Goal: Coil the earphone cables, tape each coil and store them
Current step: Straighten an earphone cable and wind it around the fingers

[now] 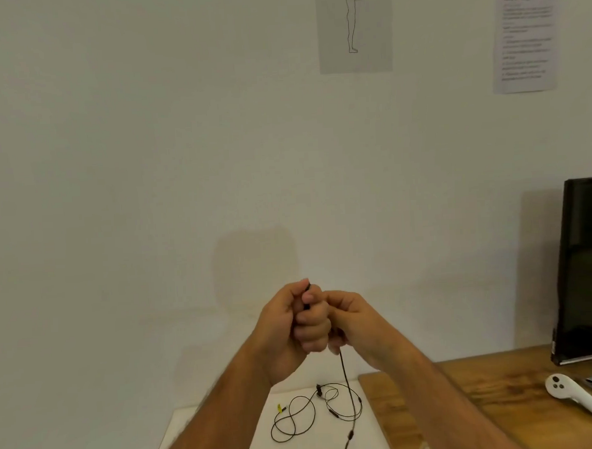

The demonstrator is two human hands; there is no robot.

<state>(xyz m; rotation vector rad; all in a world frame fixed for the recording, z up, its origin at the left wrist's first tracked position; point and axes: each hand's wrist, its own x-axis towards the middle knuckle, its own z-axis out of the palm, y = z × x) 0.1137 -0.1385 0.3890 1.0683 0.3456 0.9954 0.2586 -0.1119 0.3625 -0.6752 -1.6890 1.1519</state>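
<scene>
- Left hand [286, 322]: raised in front of the wall, fingers curled into a fist around a black earphone cable [343, 369]; a short dark end of the cable showing above the knuckles.
- Right hand [352, 319]: pressed against the left hand, fingers curled and pinching the same cable where it leaves the fists (exact finger placement hidden behind the left hand).
- Held earphone cable: hanging straight down from the hands, passing an inline control lower down and running out of the bottom edge of the view.
- Second earphone cable [308, 412]: black, lying loose in untidy loops on the white table [374, 436], below the hands; small yellow piece at its left end.
- Wooden desk [468, 397]: just beside the white table, on the right.
- Black monitor [588, 270]: upright at the far right of the desk, screen dark.
- White controller [574, 396]: lying on the desk in front of the monitor.
- Line drawing of a standing figure [354, 25]: sheet fixed on the wall, upper centre.
- Printed sheet [524, 35]: on the wall, upper right (text too blurred to read).
</scene>
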